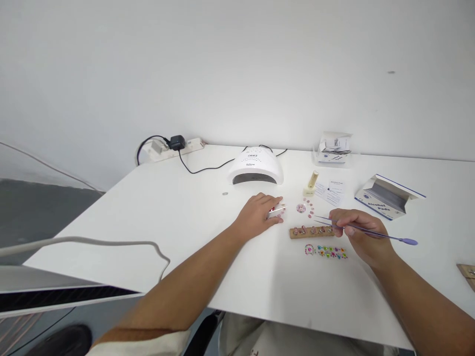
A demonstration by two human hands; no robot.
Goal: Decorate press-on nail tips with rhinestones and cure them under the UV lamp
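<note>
While leaning over the white table (166,222), holds purple-ended tweezers (371,232) in the right hand (356,232), just right of the wooden strip (311,232) set with small nail tips. Grips them with fingers (339,217) closed tight around the shaft, the points aimed left and hovering near the strip's right end, the purple end well out to the right.

Rests the left hand (260,215) palm down on the table just left of the strip, fingers (272,202) loosely curved over a small pink-and-silver piece (276,210); cannot tell whether pinched or merely covered.

Just in front of the strip, nearer the body: a sheet of coloured gem stickers (326,252). Just behind the strip: a little round dish of beads (301,208). Farther behind: a small yellowish bottle (311,182) beside a printed leaflet (331,192). Behind and left of the strip: a white nail lamp (255,168), and well beyond that a power strip (174,147) at the table's far edge. Behind and right of the strip: an open box of alcohol pads (386,198).
</note>
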